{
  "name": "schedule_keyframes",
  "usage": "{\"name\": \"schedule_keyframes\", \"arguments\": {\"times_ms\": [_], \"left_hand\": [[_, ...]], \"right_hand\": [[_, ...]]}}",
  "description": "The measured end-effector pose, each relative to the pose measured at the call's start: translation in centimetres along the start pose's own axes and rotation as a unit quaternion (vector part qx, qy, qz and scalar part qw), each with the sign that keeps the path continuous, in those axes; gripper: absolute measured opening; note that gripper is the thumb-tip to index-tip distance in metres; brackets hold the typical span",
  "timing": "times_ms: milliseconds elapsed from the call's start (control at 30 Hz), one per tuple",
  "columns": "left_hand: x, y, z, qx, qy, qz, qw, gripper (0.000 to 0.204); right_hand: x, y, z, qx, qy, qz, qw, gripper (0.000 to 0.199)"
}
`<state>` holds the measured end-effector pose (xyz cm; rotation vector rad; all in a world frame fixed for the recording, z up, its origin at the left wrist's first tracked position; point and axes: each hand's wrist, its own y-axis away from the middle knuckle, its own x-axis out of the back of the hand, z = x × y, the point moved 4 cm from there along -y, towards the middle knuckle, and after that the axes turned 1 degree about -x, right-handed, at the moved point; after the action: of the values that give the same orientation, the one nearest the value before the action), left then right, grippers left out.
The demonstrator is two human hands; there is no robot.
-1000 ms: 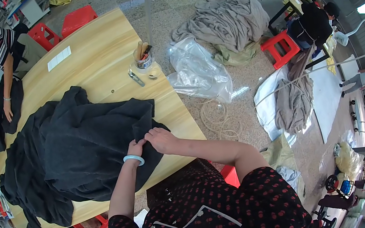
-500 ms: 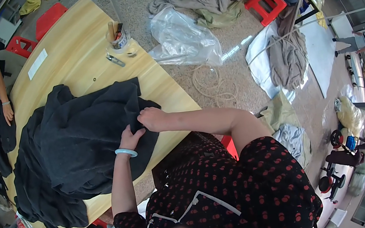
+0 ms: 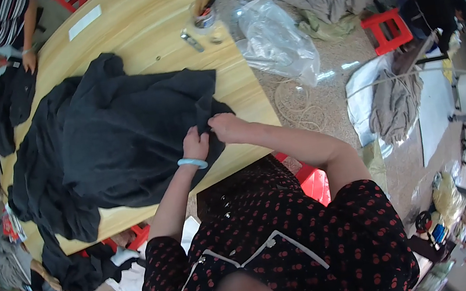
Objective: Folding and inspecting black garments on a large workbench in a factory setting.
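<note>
A large piece of dark charcoal cloth [image 3: 121,139], apparently a garment, lies bunched and folded across the wooden table. At its right-hand edge my left hand [image 3: 196,143], with a pale blue bangle on the wrist, is closed on the fabric. Right beside it, my right hand [image 3: 229,128] is curled into a closed grip on the same edge, close to the table's near right side. The two hands almost touch. Their fingertips, and anything small between them, are hidden by the knuckles and the folds.
On the wooden table [image 3: 143,12] stand a clear jar [image 3: 204,19] of tools, a small metal snipper [image 3: 191,40] and a white paper strip [image 3: 85,23]. A co-worker's hand [image 3: 30,61] rests on dark cloth at the far left. A red stool [image 3: 386,32] stands on the floor.
The whole view has shifted, so the table sits higher and farther right. Both hands stay at the cloth's edge; my left thumb, spread before, is now drawn in closer.
</note>
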<state>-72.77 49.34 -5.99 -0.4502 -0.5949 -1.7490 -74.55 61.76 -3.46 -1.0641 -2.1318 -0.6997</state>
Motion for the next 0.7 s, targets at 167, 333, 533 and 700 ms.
{"name": "schedule_keyframes", "arguments": {"times_ms": [167, 333, 533, 700], "left_hand": [[0.5, -0.8, 2.0, -0.029, -0.003, 0.004, 1.000, 0.020], [2.3, -0.6, 2.2, -0.063, 0.026, -0.052, 0.996, 0.019], [4.8, -0.7, 2.7, 0.077, 0.287, -0.176, 0.938, 0.021], [5.8, -0.3, 2.6, 0.061, 0.247, 0.001, 0.967, 0.016]], "right_hand": [[2.0, 0.4, -0.5, 0.052, 0.025, 0.025, 0.998, 0.010], [2.8, -0.5, -0.1, 0.001, -0.103, -0.029, 0.994, 0.017], [2.2, -0.5, 1.2, -0.192, -0.542, -0.138, 0.806, 0.043], [3.5, 0.4, -1.1, -0.216, -0.596, -0.194, 0.749, 0.043]]}}
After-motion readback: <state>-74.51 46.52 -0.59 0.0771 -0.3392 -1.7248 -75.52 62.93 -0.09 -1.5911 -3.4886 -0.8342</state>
